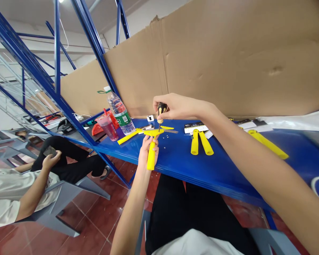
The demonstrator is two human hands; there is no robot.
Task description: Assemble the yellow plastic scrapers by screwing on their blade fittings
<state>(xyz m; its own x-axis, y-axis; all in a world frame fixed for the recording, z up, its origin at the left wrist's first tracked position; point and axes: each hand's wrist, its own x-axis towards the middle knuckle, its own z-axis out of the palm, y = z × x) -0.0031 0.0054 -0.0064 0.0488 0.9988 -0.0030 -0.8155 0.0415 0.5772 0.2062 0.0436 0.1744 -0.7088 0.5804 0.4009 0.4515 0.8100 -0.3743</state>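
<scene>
My left hand (144, 151) is wrapped round the handle of a yellow T-shaped scraper (151, 156), with its crosspiece uppermost. Above it, my right hand (172, 106) grips a screwdriver (161, 109) with a black and yellow handle. The screwdriver points down, its shaft meeting the right part of the crosspiece; the exact contact at the tip is too small to make out. A thin metal blade (171, 131) lies just right of the crosspiece, near a yellow strip (167, 127). Several tiny screws (164, 137) are scattered on the blue bench (175, 156).
Left of my hands stand a water bottle (122, 115) and a pink cup (108, 127). Several yellow handles (206, 143) lie to the right, beside a black and white box (195, 127). Cardboard (215, 63) walls the back. A seated person (21, 191) holds a phone at left.
</scene>
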